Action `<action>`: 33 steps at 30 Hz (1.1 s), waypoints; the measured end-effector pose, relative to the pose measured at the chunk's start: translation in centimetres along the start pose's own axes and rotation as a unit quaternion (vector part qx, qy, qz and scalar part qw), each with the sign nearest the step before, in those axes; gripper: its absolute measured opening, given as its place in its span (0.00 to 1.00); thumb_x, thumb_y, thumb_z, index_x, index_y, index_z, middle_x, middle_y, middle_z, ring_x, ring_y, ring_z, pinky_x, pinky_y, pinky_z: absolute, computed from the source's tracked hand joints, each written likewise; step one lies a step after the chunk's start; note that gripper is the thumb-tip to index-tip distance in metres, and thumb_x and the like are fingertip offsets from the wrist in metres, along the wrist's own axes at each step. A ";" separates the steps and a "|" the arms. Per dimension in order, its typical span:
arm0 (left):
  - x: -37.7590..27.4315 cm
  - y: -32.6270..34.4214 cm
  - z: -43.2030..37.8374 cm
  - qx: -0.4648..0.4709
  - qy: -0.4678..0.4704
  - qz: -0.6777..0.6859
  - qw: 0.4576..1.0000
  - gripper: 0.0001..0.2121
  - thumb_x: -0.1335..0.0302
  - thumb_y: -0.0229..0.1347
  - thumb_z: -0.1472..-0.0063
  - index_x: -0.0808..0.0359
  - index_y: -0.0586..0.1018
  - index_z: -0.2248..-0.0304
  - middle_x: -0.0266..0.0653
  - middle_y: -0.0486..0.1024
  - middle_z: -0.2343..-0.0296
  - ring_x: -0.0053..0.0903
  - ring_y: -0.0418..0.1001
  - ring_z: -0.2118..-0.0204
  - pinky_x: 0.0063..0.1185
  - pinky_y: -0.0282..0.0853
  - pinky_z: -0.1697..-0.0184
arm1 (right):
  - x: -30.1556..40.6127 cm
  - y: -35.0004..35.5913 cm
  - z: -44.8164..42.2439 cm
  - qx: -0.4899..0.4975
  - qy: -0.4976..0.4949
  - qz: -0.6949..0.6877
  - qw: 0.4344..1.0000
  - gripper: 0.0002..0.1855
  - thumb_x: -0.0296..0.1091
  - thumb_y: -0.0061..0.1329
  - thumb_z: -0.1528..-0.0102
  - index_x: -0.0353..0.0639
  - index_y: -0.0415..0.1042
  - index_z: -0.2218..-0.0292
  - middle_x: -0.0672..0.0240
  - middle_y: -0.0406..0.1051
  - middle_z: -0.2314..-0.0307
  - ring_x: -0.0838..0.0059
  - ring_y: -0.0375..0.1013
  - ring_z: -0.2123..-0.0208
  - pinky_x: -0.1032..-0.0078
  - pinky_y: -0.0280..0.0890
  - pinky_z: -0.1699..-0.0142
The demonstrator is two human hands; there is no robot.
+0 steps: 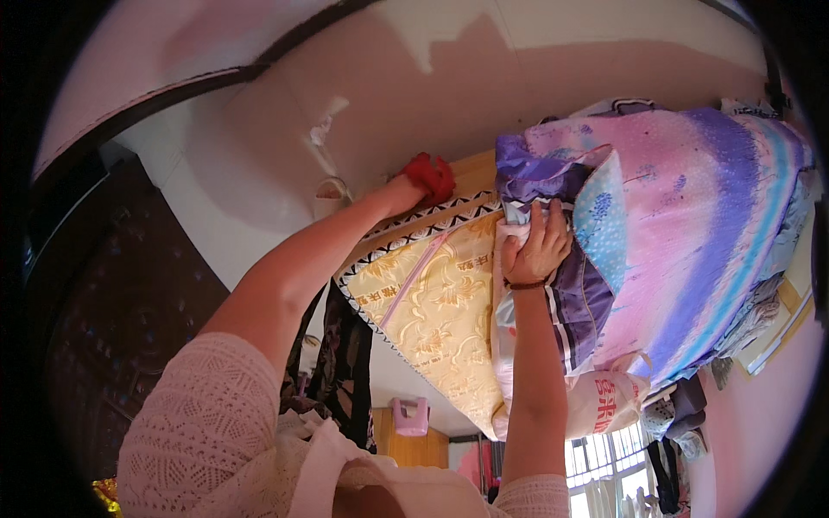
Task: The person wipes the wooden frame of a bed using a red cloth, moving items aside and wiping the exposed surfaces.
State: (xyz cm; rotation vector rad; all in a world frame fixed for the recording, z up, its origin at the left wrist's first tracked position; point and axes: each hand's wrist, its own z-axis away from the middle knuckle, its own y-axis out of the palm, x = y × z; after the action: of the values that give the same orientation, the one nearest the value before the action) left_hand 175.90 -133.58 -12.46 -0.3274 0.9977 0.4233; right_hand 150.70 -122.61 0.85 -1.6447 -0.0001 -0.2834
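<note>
A red cloth (429,178) is bunched in my left hand (414,180), at the wooden bed edge (473,171); the cloth hides most of the fingers. My right hand (543,243) grasps the folded bedding (579,311) with its back up, the thumb at a pale pink layer; the fingertips are partly lost among the folds. Between my arms lies the bare corner of a yellow mattress (434,304) with gold floral print, writing, a pink strip and patterned black-and-white edging. Pink, purple and blue bedding (667,213) covers the bed to the right.
A white bag (605,401) with red writing leans by the bed beyond my right forearm. On the floor side stands a pink plastic stool (410,416). A pale wall (453,97) runs along the bed's far side. Barred window (602,460) at the bottom right.
</note>
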 end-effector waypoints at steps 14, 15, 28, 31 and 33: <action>-6.9 -3.7 8.3 -0.178 -0.213 0.085 0.957 0.15 0.66 0.49 0.34 0.68 0.76 0.55 0.35 0.78 0.66 0.20 0.73 0.64 0.23 0.68 0.60 | 1.9 -8.7 -2.2 0.220 0.124 -0.004 0.968 0.14 0.46 0.53 0.48 0.47 0.66 0.70 0.55 0.72 0.76 0.55 0.73 0.75 0.58 0.66 0.71; -7.6 -4.3 7.8 -0.161 -0.206 0.074 0.962 0.15 0.66 0.50 0.34 0.68 0.76 0.55 0.35 0.78 0.65 0.20 0.74 0.65 0.23 0.68 0.60 | -2.4 -8.9 1.8 0.100 0.149 0.005 0.984 0.13 0.45 0.52 0.47 0.47 0.69 0.66 0.56 0.72 0.76 0.55 0.73 0.77 0.59 0.66 0.72; -12.1 -14.1 8.1 -0.022 -0.253 0.139 0.957 0.15 0.67 0.49 0.34 0.69 0.75 0.54 0.34 0.77 0.63 0.18 0.73 0.62 0.20 0.68 0.57 | -2.9 -9.4 -3.8 0.074 0.340 -0.031 0.937 0.19 0.42 0.58 0.52 0.37 0.71 0.64 0.57 0.72 0.68 0.55 0.71 0.63 0.63 0.67 0.61; -16.2 -14.9 5.0 -0.030 -0.238 0.129 0.962 0.15 0.66 0.49 0.34 0.68 0.75 0.54 0.33 0.77 0.65 0.18 0.73 0.64 0.21 0.68 0.59 | -3.7 -3.9 -7.0 0.149 0.404 -0.147 0.891 0.27 0.47 0.65 0.57 0.35 0.68 0.67 0.56 0.70 0.70 0.60 0.70 0.67 0.67 0.66 0.62; -17.7 -15.7 3.1 -0.030 -0.269 0.103 0.957 0.16 0.65 0.50 0.35 0.69 0.75 0.56 0.33 0.77 0.68 0.18 0.73 0.67 0.22 0.68 0.62 | -3.6 -1.4 -8.0 0.160 0.412 -0.186 0.877 0.31 0.48 0.68 0.61 0.34 0.66 0.68 0.56 0.69 0.71 0.61 0.69 0.69 0.68 0.65 0.63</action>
State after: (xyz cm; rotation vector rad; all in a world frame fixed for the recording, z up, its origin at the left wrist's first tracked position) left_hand 177.49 -149.26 5.48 -0.1464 0.4864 0.6900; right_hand 145.57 -129.68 2.08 -1.0782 0.2706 -1.2036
